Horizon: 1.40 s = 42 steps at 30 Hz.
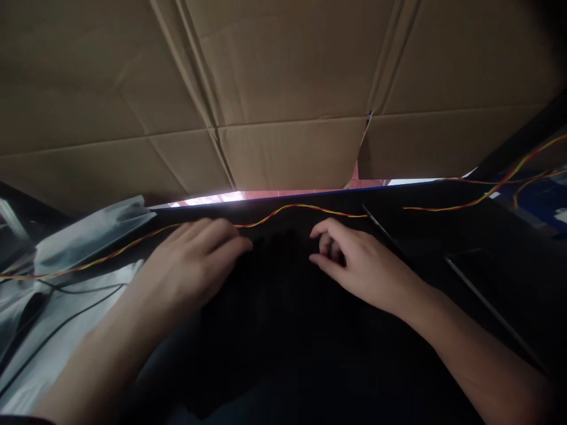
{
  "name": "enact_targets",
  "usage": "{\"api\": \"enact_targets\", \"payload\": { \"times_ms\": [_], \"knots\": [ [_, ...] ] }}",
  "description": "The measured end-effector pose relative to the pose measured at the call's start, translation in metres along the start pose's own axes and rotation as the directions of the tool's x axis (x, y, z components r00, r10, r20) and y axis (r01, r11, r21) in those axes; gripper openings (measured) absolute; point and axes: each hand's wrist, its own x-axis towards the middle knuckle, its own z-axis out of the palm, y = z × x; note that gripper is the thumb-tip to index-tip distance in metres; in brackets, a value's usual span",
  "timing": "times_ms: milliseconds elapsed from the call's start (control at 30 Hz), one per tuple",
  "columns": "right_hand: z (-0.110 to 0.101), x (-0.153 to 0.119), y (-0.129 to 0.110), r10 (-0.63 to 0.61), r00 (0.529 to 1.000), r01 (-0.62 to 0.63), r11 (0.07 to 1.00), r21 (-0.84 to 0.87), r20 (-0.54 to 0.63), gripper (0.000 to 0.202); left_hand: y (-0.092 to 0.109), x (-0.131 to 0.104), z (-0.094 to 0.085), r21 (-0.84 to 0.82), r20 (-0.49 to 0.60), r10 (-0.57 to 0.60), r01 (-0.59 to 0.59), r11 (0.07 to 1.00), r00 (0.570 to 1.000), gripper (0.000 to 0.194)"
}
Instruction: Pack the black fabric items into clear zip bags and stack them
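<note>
Two flattened cardboard sheets [283, 88] lean overhead, by far the largest things here, dull brown and creased. Below the cardboard a black bench [487, 236] runs across, too dark to show much of its surface. Left of the bench's middle lies crumpled pale plastic sheeting [80, 236] with thin black cords over it. Along the bench's far edge, just under the cardboard, trails a thin red-and-yellow twisted wire [305, 207]; it looks light, limp and easily kinked, probably best pinched gently along a straight run. The left hand [190, 265] lies palm down with fingers flat and together, fingertips just short of the wire, gripping nothing. The right hand [354, 260] hovers near the wire, fingers curled loosely inward, and I cannot tell whether it pinches anything.
</note>
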Motion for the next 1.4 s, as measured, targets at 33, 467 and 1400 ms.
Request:
{"api": "enact_targets", "payload": {
  "times_ms": [33, 467, 1400],
  "knots": [
    [-0.002, -0.002, -0.002, -0.022, 0.996, 0.023, 1.0, -0.008, 0.092, 0.015, 0.005, 0.0, -0.001, -0.071, 0.065, 0.05, -0.045, 0.996, 0.997, 0.031],
    [-0.028, -0.024, -0.025, 0.17, 0.765, -0.144, 0.985, -0.093, 0.621, 0.14, 0.021, -0.024, 0.006, -0.343, 0.639, 0.003, 0.281, 0.896, 0.769, 0.131],
    [-0.021, -0.031, -0.019, 0.016, 0.404, -0.196, 0.978, 0.07, 0.915, 0.033, 0.01, -0.019, 0.038, -0.358, 0.592, -0.047, 0.315, 0.879, 0.805, 0.102]
  ]
}}
